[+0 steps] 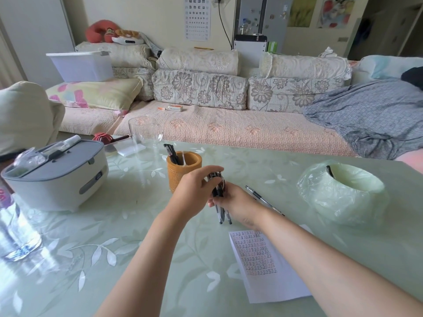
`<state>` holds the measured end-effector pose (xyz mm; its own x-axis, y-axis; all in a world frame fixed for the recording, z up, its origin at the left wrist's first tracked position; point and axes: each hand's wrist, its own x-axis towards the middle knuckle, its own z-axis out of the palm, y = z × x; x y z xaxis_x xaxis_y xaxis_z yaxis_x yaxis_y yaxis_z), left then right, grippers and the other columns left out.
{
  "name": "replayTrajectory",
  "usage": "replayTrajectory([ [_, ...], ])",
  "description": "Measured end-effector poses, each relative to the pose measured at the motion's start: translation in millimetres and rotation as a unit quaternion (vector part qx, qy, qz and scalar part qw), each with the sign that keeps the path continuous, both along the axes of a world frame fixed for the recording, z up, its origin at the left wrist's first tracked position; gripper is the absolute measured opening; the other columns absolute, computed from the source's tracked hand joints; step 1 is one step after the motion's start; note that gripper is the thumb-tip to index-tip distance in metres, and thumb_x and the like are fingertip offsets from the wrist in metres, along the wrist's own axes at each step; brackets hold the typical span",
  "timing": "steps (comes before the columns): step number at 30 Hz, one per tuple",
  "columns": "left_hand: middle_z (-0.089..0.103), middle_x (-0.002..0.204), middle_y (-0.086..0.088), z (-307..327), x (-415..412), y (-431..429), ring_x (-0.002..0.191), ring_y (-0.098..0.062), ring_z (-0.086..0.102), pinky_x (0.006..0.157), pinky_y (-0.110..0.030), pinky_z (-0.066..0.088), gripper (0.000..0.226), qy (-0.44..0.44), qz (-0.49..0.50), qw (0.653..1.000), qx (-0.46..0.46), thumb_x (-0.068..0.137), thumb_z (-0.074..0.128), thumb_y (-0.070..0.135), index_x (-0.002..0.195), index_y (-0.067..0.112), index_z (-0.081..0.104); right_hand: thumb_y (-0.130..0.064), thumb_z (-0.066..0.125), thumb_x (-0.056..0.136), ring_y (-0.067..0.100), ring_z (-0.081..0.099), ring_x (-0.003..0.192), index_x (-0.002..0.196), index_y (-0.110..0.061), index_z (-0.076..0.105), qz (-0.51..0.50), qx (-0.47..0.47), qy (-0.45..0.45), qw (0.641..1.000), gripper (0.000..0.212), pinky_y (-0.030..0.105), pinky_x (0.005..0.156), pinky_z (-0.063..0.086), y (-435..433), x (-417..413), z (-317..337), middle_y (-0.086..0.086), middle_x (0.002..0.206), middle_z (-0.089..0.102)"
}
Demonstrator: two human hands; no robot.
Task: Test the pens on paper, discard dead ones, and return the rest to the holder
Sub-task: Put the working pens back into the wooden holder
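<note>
Both my hands hold one bundle of several pens (223, 215) upright over the table, tips down. My left hand (196, 188) curls round the tops of the pens and my right hand (238, 205) grips them lower. Just behind stands the orange-brown holder (183, 173) with two or three pens in it. One pen (261, 197) lies on the table to the right of my right hand. The paper (272, 277), covered with rows of test marks, lies in front of my right forearm. A small bin lined with a clear bag (343, 195) at the right holds one dark pen (330, 171).
A grey-lidded white box (57, 179) stands at the left, with a water bottle (16, 225) at the left edge. An upturned clear glass (145, 133) and a red object (103, 137) sit at the far table edge. A sofa lies beyond.
</note>
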<state>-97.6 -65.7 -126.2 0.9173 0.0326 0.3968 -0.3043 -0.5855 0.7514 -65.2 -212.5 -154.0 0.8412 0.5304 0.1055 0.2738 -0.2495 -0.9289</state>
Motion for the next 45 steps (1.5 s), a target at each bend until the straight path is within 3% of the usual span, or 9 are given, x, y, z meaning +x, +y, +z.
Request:
replayTrajectory([
  [7,0.063,0.053,0.007,4,1,2,0.05,-0.001,0.059,0.053,-0.008,0.038,0.02,0.011,-0.001,1.0,-0.004,0.092,0.061,0.024,0.108,0.033,0.07,-0.009,0.045,0.096,0.012,0.063,0.086,0.096,-0.016,0.053,-0.027,-0.072,-0.056,0.995,0.011,0.035,0.087,0.049,7,1,-5,-0.003,0.083,0.066],
  [10,0.056,0.066,0.022,5,4,8,0.056,0.003,0.052,0.057,-0.008,0.037,0.019,-0.016,0.019,1.0,0.009,0.091,0.064,0.03,0.108,0.032,0.07,-0.012,0.045,0.096,0.021,0.063,0.089,0.098,-0.02,0.051,-0.043,-0.089,-0.055,0.994,0.01,0.042,0.09,0.047,11,-1,-5,-0.002,0.084,0.067],
  [16,0.055,0.103,0.006,-3,13,31,0.089,-0.01,0.056,0.078,-0.023,0.047,0.016,-0.117,0.153,0.979,-0.074,0.093,0.057,0.02,0.106,0.025,0.065,-0.008,0.048,0.096,0.022,0.064,0.081,0.095,-0.02,0.054,-0.113,0.017,-0.046,0.992,0.014,0.05,0.091,0.049,25,15,13,-0.002,0.077,0.068],
  [20,0.047,0.123,-0.002,-15,19,47,0.108,-0.02,0.049,0.083,-0.024,0.034,0.036,-0.07,0.226,0.969,-0.069,0.089,0.057,0.021,0.126,0.022,0.055,-0.008,0.045,0.098,0.021,0.067,0.082,0.097,-0.015,0.054,-0.171,0.084,-0.086,0.978,0.011,0.044,0.088,0.052,50,35,43,0.003,0.082,0.069],
  [26,0.033,0.145,-0.004,-30,31,54,0.13,-0.022,0.04,0.095,-0.023,0.035,0.058,-0.008,0.178,0.983,-0.039,0.091,0.052,0.015,0.147,0.017,0.034,-0.013,0.044,0.098,0.024,0.066,0.087,0.094,-0.015,0.05,-0.237,0.094,-0.131,0.958,0.008,0.042,0.086,0.051,97,71,81,0.004,0.087,0.069],
  [33,0.019,0.154,0.004,-28,38,70,0.135,-0.021,0.033,0.092,-0.031,0.037,0.076,-0.043,0.187,0.981,-0.012,0.094,0.053,0.024,0.155,0.022,0.007,-0.018,0.045,0.1,0.014,0.059,0.078,0.102,-0.007,0.053,-0.253,0.01,-0.127,0.959,0.013,0.012,0.057,0.039,123,88,68,-0.001,0.091,0.066],
  [37,0.008,0.16,0.012,-29,46,86,0.145,-0.015,0.02,0.103,-0.033,0.033,0.071,-0.014,0.175,0.984,0.014,0.096,0.046,0.018,0.155,0.028,0.007,-0.027,0.05,0.098,0.025,0.059,0.095,0.104,-0.012,0.056,-0.258,-0.071,-0.091,0.959,0.018,0.029,0.077,0.042,125,96,46,0.003,0.103,0.065],
  [41,0.031,0.151,0.014,-27,52,92,0.135,-0.012,0.037,0.098,-0.035,0.041,0.061,-0.015,0.152,0.988,0.008,0.094,0.048,0.021,0.149,0.033,0.025,-0.04,0.052,0.093,0.037,0.051,0.109,0.114,-0.01,0.059,-0.269,-0.237,-0.109,0.927,0.038,0.045,0.094,0.046,123,98,35,0.017,0.114,0.058],
  [45,0.033,0.151,0.007,-23,52,87,0.131,-0.017,0.043,0.097,-0.042,0.044,0.069,-0.022,0.149,0.989,-0.008,0.093,0.048,0.023,0.152,0.031,0.013,-0.04,0.046,0.095,0.037,0.049,0.115,0.118,-0.007,0.055,-0.229,-0.267,-0.065,0.934,0.041,0.043,0.096,0.044,119,98,29,0.018,0.119,0.056],
])
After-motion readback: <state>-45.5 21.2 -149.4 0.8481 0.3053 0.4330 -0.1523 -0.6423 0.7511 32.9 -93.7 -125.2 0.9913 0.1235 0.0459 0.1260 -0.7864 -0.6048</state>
